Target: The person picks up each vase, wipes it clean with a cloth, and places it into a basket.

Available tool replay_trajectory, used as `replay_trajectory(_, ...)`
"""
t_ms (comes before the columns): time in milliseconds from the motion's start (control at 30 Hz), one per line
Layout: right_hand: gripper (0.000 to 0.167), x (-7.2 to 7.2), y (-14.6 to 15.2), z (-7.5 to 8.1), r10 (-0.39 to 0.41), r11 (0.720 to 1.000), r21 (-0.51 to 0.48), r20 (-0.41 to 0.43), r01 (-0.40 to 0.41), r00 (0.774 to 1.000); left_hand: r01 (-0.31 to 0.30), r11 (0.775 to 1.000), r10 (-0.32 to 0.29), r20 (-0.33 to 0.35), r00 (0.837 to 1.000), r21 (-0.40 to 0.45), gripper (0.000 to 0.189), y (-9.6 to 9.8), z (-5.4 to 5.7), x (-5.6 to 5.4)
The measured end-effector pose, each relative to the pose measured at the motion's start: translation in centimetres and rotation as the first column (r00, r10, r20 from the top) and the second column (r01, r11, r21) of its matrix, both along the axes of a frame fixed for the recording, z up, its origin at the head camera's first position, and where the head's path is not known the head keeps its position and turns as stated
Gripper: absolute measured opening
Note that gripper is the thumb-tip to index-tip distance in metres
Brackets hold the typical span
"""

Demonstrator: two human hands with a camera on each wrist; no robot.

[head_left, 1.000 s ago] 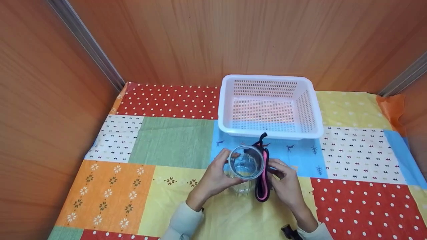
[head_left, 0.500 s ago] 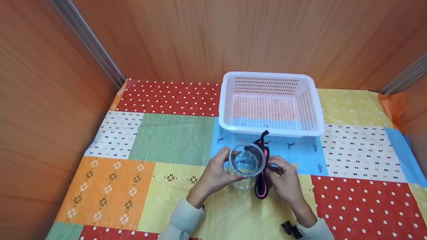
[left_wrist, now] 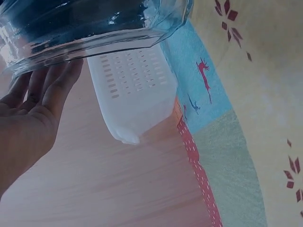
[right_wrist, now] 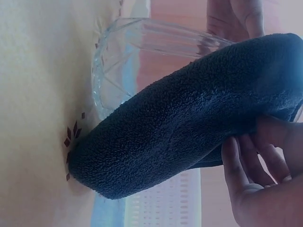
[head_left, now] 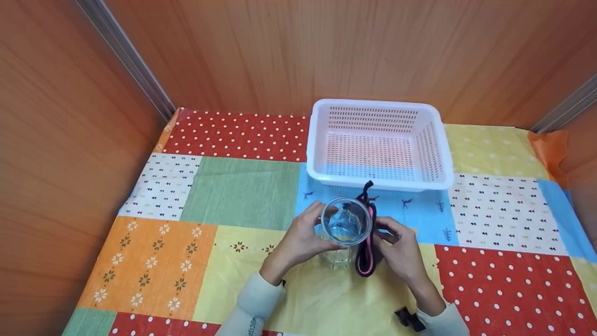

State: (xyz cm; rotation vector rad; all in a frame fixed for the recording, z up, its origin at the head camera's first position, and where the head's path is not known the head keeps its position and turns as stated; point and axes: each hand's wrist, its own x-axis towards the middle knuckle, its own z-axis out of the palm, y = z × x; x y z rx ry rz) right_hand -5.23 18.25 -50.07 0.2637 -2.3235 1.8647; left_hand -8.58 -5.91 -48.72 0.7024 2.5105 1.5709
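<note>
My left hand (head_left: pixel 303 235) grips a clear glass jar (head_left: pixel 343 238) from its left side, its round mouth facing up toward the head camera. Against the jar's right side is a folded dark terry cloth (head_left: pixel 365 266) with a pink inner face and a black loop at its far end. The fingers and thumb of my right hand (head_left: pixel 400 247) pinch this cloth. In the right wrist view the cloth (right_wrist: pixel 189 109) hides part of the jar (right_wrist: pixel 118 71). From the left wrist, the jar (left_wrist: pixel 104 38) fills the upper left, with fingers beneath it.
A white perforated plastic basket (head_left: pixel 380 183) stands just beyond the hands, with nothing in it. A patchwork cloth (head_left: pixel 247 191) covers the table. Wooden panels (head_left: pixel 280 56) rise at the back and sides. A small black piece (head_left: pixel 409 319) sits by the right cuff.
The head view has shifted slightly, so the basket and tablecloth appear a little higher. Both hands keep their hold on the jar and cloth, with only small movement.
</note>
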Motion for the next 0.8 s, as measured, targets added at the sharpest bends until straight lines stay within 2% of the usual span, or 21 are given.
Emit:
replay_trajectory(200, 0.032, 0.15, 0.07, 0.41, -0.006, 0.999, -0.051, 0.030, 0.008, 1.000, 0.018, 1.000, -0.018, 0.018, 1.000, -0.012, 0.075, -0.09, 0.06, -0.32)
replay_trajectory(467, 0.027, 0.00, -0.21, 0.51, -0.005, 0.999, -0.040, 0.052, 0.007, 0.999, 0.040, 0.999, -0.040, 0.024, 0.999, -0.016, 0.078, -0.41, 0.34, -0.54)
replay_trajectory(800, 0.025, -0.09, 0.14, 0.14, 0.026, 0.999, -0.030, 0.012, -0.026, 1.000, 0.026, 1.000, -0.026, 0.011, 1.000, 0.006, 0.076, -0.08, 0.00, -0.36)
